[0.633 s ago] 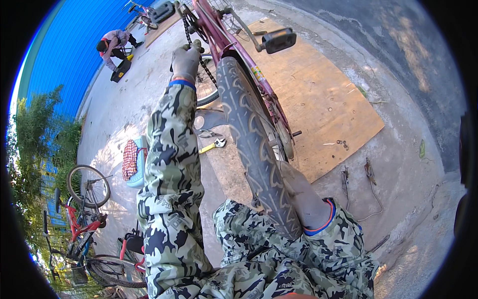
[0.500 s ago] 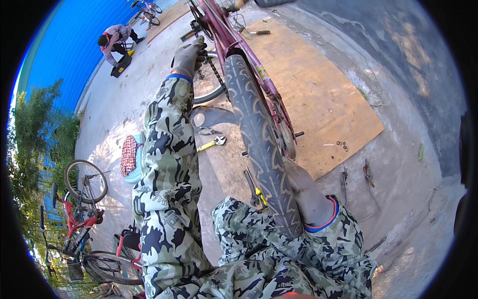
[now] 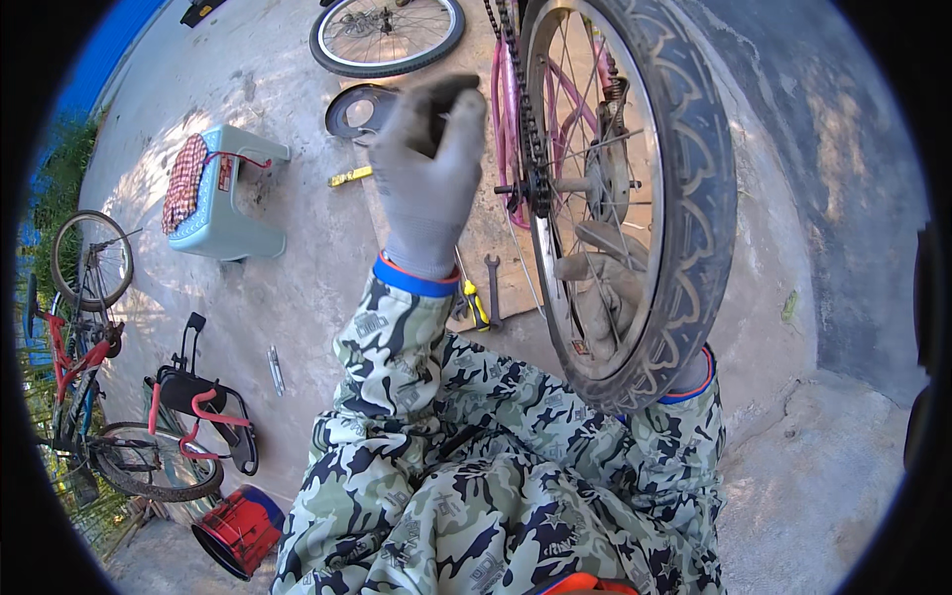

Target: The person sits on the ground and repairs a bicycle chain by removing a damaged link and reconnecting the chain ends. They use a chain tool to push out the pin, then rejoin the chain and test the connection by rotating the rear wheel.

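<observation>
Nearest, the camouflage sleeves (image 3: 466, 466) fill the lower frame, both forearms rising from the bottom edge. Right hand (image 3: 605, 288): gloved, seen through the spokes of the rear wheel (image 3: 635, 198), lying behind or against the rim on the far side. Spokes and tyre cover the fingers, so whether that hand is clasped or loose cannot be told.

Left hand (image 3: 428, 178): grey glove with a blue cuff, raised just left of the wheel. Fingers curled closed around a small dark object (image 3: 441, 109), thumb and fingertips pinching it at the top; what the object is cannot be told. It sits just beside the chain (image 3: 516, 89) and pink frame (image 3: 511, 129), not touching them.

On the concrete below the left wrist: a yellow-handled tool (image 3: 477, 302) and a spanner (image 3: 493, 288). Further off, a pale blue step stool (image 3: 223, 193) with a checked cloth, then a loose wheel (image 3: 387, 35) lying flat.
</observation>
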A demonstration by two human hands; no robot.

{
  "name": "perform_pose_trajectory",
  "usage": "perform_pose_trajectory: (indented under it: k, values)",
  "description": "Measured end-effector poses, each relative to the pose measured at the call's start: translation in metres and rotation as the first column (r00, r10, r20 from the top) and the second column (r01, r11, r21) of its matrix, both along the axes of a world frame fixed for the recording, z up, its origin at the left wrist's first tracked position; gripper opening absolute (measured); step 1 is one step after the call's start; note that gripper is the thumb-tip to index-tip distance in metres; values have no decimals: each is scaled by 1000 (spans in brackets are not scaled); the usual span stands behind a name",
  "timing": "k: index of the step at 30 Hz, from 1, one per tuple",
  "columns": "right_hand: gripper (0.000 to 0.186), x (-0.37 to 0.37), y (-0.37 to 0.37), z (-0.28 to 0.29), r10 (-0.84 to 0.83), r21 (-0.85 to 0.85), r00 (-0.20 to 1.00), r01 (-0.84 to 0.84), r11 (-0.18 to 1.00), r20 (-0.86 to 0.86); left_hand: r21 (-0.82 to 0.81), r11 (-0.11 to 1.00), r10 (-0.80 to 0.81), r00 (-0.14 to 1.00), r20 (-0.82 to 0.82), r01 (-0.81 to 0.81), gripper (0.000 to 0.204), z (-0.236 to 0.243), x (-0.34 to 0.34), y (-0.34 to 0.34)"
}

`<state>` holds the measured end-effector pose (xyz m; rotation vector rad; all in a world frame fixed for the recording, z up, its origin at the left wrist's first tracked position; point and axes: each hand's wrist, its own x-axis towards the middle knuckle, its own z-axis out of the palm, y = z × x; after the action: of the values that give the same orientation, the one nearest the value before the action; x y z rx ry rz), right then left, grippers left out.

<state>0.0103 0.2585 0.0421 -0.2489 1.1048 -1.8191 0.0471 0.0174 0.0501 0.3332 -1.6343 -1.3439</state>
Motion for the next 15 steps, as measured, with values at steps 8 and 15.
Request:
perform_pose_trajectory:
  k: [8,15]
  values:
    - [51,-7,-6,-2,4,-154,1000,-1,988,22,-481,875,143,918,371,58,24,-41,-7,17]
    - [51,-14,-1,-18,-4,-155,998,-6,988,-66,-545,837,327,844,425,-50,46,-39,-28,16]
